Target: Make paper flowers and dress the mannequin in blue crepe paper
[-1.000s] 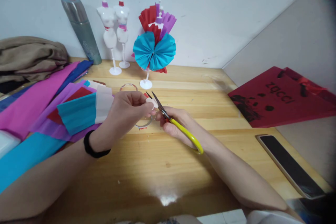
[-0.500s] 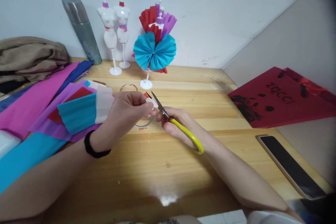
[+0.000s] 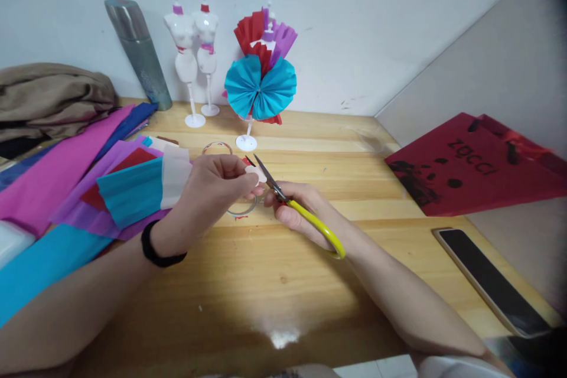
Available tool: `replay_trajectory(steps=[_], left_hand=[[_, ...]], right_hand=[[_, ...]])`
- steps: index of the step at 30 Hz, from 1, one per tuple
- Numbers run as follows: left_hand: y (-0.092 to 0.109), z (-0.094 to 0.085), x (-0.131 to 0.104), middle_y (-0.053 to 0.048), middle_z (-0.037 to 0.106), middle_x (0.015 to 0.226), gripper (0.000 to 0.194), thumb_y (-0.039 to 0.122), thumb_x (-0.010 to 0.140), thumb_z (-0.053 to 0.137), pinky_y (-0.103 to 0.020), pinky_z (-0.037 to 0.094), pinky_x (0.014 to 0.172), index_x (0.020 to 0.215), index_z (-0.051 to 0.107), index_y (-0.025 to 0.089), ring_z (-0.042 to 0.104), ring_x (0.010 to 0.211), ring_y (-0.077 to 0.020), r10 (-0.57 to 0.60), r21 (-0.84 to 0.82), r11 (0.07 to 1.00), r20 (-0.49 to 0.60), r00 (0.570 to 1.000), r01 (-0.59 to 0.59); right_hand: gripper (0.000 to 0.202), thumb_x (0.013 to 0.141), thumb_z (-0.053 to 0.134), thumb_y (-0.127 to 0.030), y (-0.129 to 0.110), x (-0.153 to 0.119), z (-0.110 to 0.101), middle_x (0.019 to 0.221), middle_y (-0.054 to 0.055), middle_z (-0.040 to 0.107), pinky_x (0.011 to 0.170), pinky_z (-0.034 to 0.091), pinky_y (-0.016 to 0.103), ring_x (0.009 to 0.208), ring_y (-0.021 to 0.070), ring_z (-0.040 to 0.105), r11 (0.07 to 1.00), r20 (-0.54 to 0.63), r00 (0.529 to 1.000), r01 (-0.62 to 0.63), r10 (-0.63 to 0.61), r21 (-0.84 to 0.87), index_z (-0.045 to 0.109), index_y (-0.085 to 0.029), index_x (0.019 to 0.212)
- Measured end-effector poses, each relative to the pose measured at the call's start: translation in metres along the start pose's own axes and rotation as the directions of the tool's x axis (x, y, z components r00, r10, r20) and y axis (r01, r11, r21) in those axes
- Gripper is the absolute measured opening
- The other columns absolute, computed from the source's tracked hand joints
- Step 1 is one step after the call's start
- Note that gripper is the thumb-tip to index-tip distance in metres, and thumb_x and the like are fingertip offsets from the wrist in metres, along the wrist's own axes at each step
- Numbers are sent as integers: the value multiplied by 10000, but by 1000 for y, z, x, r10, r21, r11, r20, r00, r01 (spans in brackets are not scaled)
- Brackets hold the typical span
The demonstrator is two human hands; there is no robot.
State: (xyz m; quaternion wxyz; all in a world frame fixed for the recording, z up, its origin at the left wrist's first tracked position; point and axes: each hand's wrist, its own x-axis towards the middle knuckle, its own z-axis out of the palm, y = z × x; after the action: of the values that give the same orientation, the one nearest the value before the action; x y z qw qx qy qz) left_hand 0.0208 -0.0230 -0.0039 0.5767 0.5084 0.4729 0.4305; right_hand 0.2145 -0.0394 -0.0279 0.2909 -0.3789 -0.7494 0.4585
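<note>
My left hand (image 3: 217, 186) is pinched nearly closed, thumb against fingers, gripping a small white piece (image 3: 256, 175), which looks like paper. My right hand (image 3: 308, 209) is curled around the yellow-handled scissors (image 3: 293, 207); their blades are parted and point away from me, right at the white piece, though I can't tell whether they bite into it. A black wristband (image 3: 160, 248) circles my left wrist.

Under and just past my left hand, two curved ring edges (image 3: 243, 213) show on the wooden table (image 3: 283, 301). Left of that hand lie overlapping sheets in turquoise (image 3: 132, 192), purple, red and white. Farther back stands a dress form (image 3: 247, 142) with a pleated turquoise fan (image 3: 260, 87) at its front, and to its left two white dress forms (image 3: 185, 65) beside a tilted bottle (image 3: 144, 59). Well off to my right are a red bag (image 3: 465, 168) and a phone (image 3: 491, 280).
</note>
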Motion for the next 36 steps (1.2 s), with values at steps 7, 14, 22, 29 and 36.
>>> replay_trajectory(steps=[7,14,22,29,36], left_hand=[[1,-1,0,-14,722,620,116,208,642,719,-244,502,603,561,645,169,645,597,-133,-4,-5,1000,1,1000,4],[-1,-2,0,-17,720,625,130,223,661,719,-252,511,604,572,642,167,647,589,-135,21,-12,1000,19,1000,-21],[0,-1,1,-14,729,620,120,195,645,727,-245,527,614,574,634,169,669,603,-138,-9,-48,999,58,998,12],[0,-2,3,-33,742,635,116,212,646,733,-242,541,612,574,654,167,691,620,-151,-13,-27,1000,93,996,15],[-1,-3,4,-27,739,626,77,158,627,699,-223,534,605,558,666,165,676,607,-135,-18,-35,999,118,993,22]], right_hand=[[568,849,522,-737,1,2,0,693,-9,444,553,322,254,630,123,379,1000,5,1000,-6,6,12,552,-173,789],[582,826,540,-753,-3,1,-2,686,-16,441,551,331,252,621,116,376,999,23,999,-26,25,39,538,-171,790],[498,889,526,-679,-5,0,-7,774,9,509,551,379,266,638,131,452,987,124,992,-11,-9,159,587,-188,946],[539,858,492,-748,-10,0,-11,792,26,508,600,379,308,703,174,446,996,141,989,-52,42,70,564,-216,892],[548,873,497,-723,-7,-1,-13,789,29,511,593,383,289,705,159,447,1000,149,989,-26,23,14,571,-181,895]])
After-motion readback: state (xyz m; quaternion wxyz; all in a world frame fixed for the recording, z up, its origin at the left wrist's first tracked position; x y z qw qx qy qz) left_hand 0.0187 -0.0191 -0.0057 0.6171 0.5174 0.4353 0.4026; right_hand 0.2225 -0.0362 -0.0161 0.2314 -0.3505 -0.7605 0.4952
